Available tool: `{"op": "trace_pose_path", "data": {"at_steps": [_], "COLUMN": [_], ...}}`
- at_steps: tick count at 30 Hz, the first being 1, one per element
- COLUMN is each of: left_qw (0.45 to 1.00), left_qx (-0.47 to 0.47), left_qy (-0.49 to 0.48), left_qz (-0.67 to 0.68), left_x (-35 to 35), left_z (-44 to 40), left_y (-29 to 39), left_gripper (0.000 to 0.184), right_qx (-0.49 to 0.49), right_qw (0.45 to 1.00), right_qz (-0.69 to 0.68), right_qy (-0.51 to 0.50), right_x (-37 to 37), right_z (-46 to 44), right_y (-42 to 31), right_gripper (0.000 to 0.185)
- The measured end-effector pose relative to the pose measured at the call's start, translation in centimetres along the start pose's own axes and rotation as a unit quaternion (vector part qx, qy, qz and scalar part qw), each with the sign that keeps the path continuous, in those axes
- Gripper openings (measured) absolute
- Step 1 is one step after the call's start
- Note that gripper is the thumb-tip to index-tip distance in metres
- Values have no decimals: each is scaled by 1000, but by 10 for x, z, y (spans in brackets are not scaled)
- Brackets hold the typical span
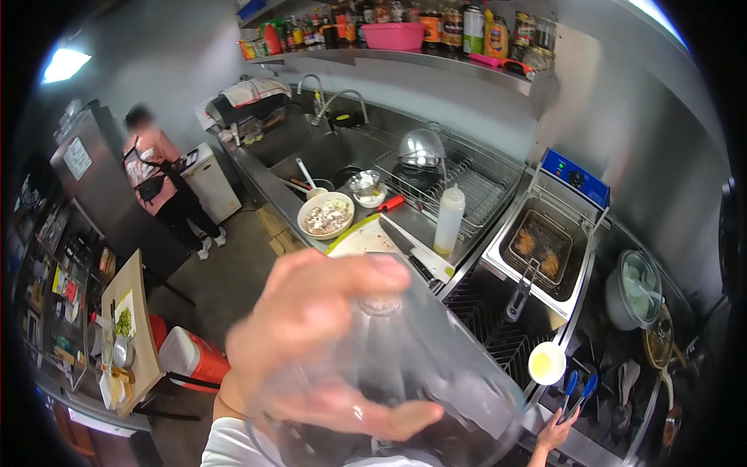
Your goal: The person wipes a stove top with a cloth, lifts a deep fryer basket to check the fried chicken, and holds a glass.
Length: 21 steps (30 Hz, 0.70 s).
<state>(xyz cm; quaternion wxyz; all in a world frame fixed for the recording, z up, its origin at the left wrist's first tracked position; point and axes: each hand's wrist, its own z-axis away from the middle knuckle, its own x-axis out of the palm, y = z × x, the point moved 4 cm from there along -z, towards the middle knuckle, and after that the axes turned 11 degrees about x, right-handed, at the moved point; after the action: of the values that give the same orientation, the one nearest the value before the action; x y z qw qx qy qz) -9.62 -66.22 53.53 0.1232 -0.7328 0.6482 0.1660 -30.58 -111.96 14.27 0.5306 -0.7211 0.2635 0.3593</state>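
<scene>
Close to the camera, my left hand (311, 319) is blurred, its fingers curled round a clear see-through vessel (467, 381) whose exact kind I cannot make out. Part of the hand shows through its wall. At the lower right, my right hand (555, 433) grips tongs (576, 397) with blue ends. Just above the tongs is a small white bowl (537, 374) with yellow liquid. Beyond it, a deep fryer (498, 257) holds a wire basket (572, 240) with browned pieces of food (549, 262). A cutting board (367, 240) and knife (421, 270) lie behind the vessel.
A squeeze bottle (449, 220) stands beside the dish rack (486, 187). Left of it are a bowl of floured food (305, 212) and the sink (299, 148). Pots and pans (634, 292) crowd the right. Another person (156, 171) stands at the far left, near a side table (148, 342).
</scene>
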Motion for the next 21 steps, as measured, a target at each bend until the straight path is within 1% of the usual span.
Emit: {"op": "trace_pose_path", "data": {"at_steps": [1, 2, 3, 5, 7, 9, 12, 14, 15, 16, 17, 19, 20, 21], "left_qw": [997, 998, 999, 984, 962, 950, 929, 925, 902, 875, 875, 856, 853, 853], "left_qx": [-24, -35, -35, -152, -242, -289, -334, -340, -383, -424, -425, -480, -488, -488], "left_qy": [38, -26, -28, 96, 117, 113, 149, 156, 191, 226, 224, 187, 169, 166], "left_qz": [60, -34, -24, -20, 47, 38, 54, 68, 64, 58, 60, -49, -79, -79], "left_x": [4, 5, 13, 28, 52, 80, 131, 167, 183, 195, 206, 221, 228, 236], "left_z": [2, -3, -1, 20, 43, 72, 122, 152, 170, 184, 190, 201, 205, 220], "left_y": [-12, -16, -28, -73, -126, -185, -270, -319, -342, -358, -367, -382, -388, -402], "left_gripper": [114, 103, 103, 89, 87, 85, 83, 83, 83, 84, 84, 87, 89, 89], "right_qx": [8, -26, -60, -37, 6, 18, 5, -41, -38, -45, -53, -53, -19, 15], "right_qw": [1000, 999, 996, 998, 999, 1000, 1000, 997, 997, 998, 998, 997, 999, 998], "right_qz": [6, -15, -36, -27, -39, -20, -12, -60, -58, -49, -40, -41, -45, -48], "right_qy": [3, 28, 52, 41, -9, -14, -14, 20, 21, 21, 20, 23, -5, -34], "right_x": [1, 4, 5, 6, 6, 9, 12, 9, 10, 10, 11, 2, 2, 3], "right_z": [-1, -1, -2, -3, -5, -7, -10, -6, -8, -8, -8, -5, -5, -6], "right_y": [3, 4, 4, 7, 9, 14, 18, 9, 11, 13, 13, -3, -5, -5], "right_gripper": [54, 54, 54, 55, 55, 56, 56, 57, 57, 57, 57, 57, 57, 57]}}
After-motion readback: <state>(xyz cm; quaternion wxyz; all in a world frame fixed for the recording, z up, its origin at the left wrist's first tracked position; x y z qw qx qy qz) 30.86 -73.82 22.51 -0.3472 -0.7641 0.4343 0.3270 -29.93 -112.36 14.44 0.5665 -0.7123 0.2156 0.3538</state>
